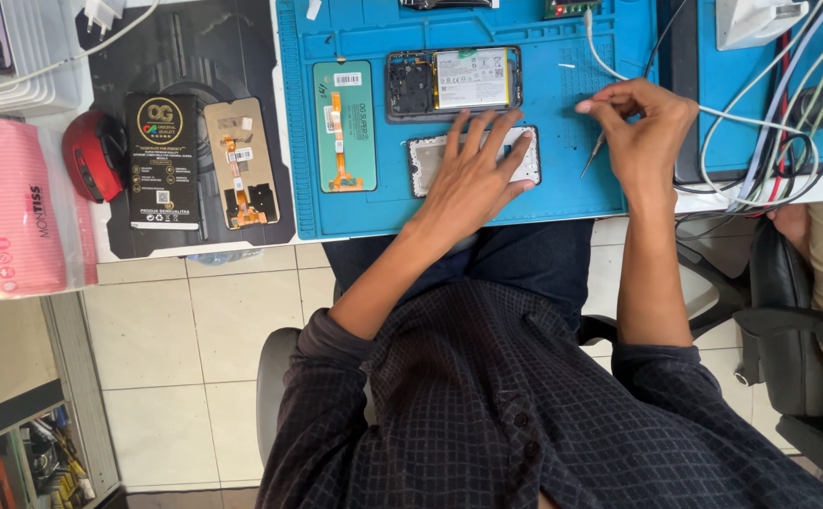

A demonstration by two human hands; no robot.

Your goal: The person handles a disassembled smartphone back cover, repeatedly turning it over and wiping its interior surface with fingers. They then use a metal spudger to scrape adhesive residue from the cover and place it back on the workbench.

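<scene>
Seen from above, a person in a dark checked shirt sits at a white bench (pixel 195 253) with a blue work mat (pixel 600 193) spread across it. The left hand (pixel 472 174) lies flat, fingers spread and relaxed, pressing down on a white phone frame (pixel 425 165) that rests near the front edge of the mat. The right hand (pixel 642 127) hovers just to the right of that frame, fingers pinched closed around a thin screwdriver (pixel 592 155) whose tip points down and to the left toward the mat. Just behind the frame, touching nothing else, lies an opened phone (pixel 454 83) with its back removed, showing a white battery and a dark circuit board. To the left of it on the mat sits a teal screen panel (pixel 345 125) with an orange ribbon cable running down its middle. Farther left, off the mat on a dark pad, lie a tan screen part (pixel 242 162) and a black flat box (pixel 162 160) side by side, with a red computer mouse (pixel 94 155) beside them. A pink pack of tissues (pixel 16 207) lies at the far left edge of the bench. A tangle of white and dark cables (pixel 769 141) runs across the right side, beyond the right hand. Below the bench, pale floor tiles (pixel 195 377) show.
</scene>
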